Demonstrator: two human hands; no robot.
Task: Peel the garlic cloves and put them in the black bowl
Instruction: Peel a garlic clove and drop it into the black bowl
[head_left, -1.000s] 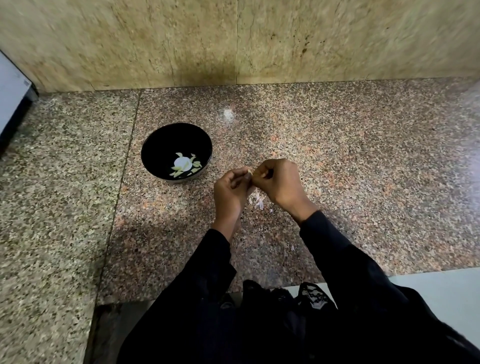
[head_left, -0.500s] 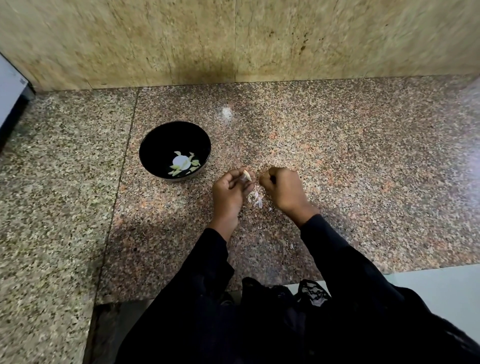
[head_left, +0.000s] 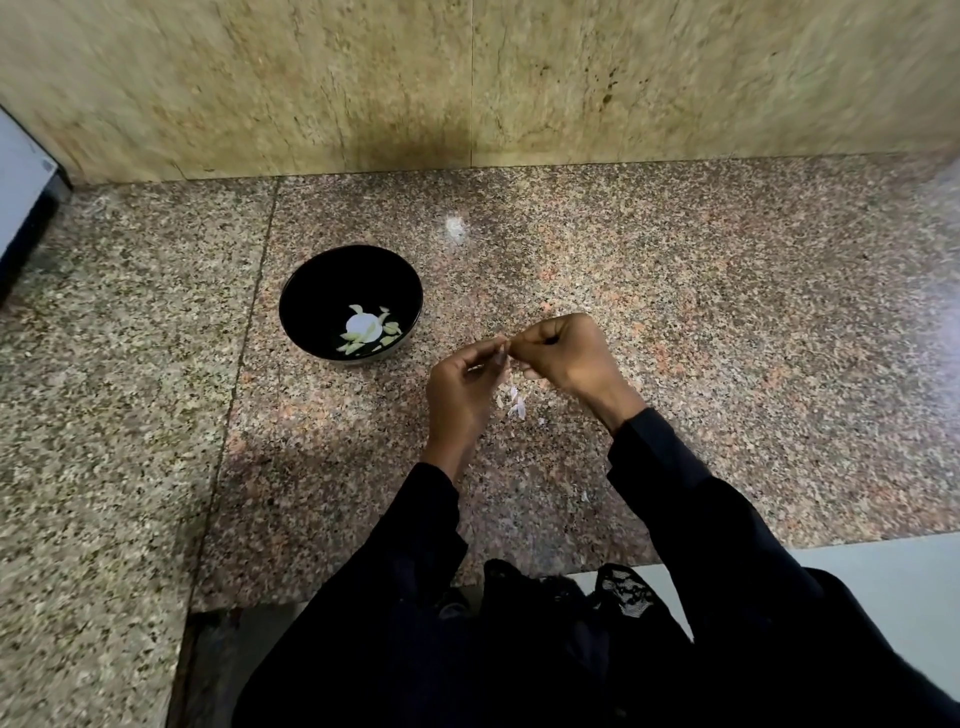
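A black bowl (head_left: 306, 291) stands on the speckled granite counter (head_left: 727, 364), left of my hands; pale peeled cloves (head_left: 366, 330) lie in its bottom. My left hand (head_left: 460, 387) and my right hand (head_left: 563, 353) meet fingertip to fingertip just right of the bowl. Between them they pinch a small garlic clove (head_left: 503, 349), mostly hidden by the fingers. Thin scraps of garlic skin (head_left: 515, 405) lie on the counter under my hands.
A beige stone wall (head_left: 467, 78) rises behind the counter. A white and dark appliance edge (head_left: 26, 208) shows at the far left. The counter's front edge runs under my black sleeves, with a pale floor (head_left: 883, 571) at the lower right.
My hands drew slightly apart half a second ago, the clove in my left fingers; now the fingertips have come together again on the clove, a little higher in view.
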